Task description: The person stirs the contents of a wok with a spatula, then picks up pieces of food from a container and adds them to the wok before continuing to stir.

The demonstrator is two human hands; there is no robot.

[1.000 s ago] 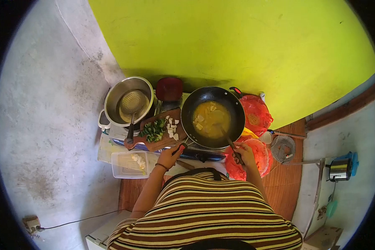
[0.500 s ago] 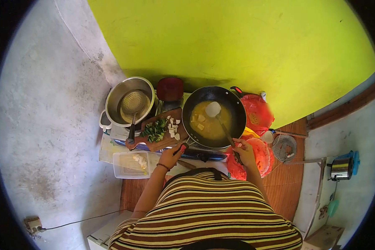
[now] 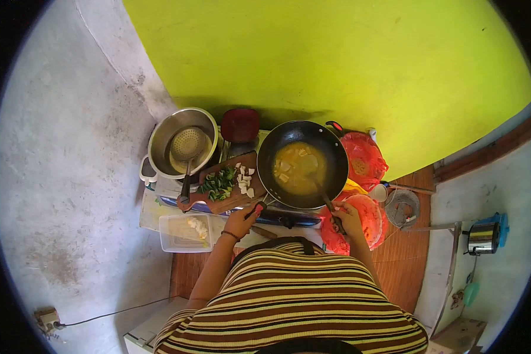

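My left hand (image 3: 238, 224) is closed round the red-and-black handle (image 3: 257, 209) of a dark wok (image 3: 337, 154). Yellow broth (image 3: 294, 184) with pale chunks fills the wok's bottom. A spatula (image 3: 323, 193) slants into that broth, its blade mostly sunk under the surface. Its handle end is gripped by my right hand (image 3: 348, 218), to the right of the wok. Left of the wok lies a wooden cutting board (image 3: 218, 207) bearing chopped green leaves (image 3: 219, 183) and white pieces (image 3: 243, 179).
A steel pot (image 3: 157, 140) holds a skimmer (image 3: 189, 144) at the left. A clear plastic container (image 3: 174, 242) sits in front of it, and a dark red bowl (image 3: 240, 125) behind the board. Red plastic-lined baskets (image 3: 369, 154) and a white cup (image 3: 379, 193) stand right.
The spatula's blade has gone from showing above the broth to mostly under it. My right hand has shifted very slightly, while my left hand stays on the wok handle.
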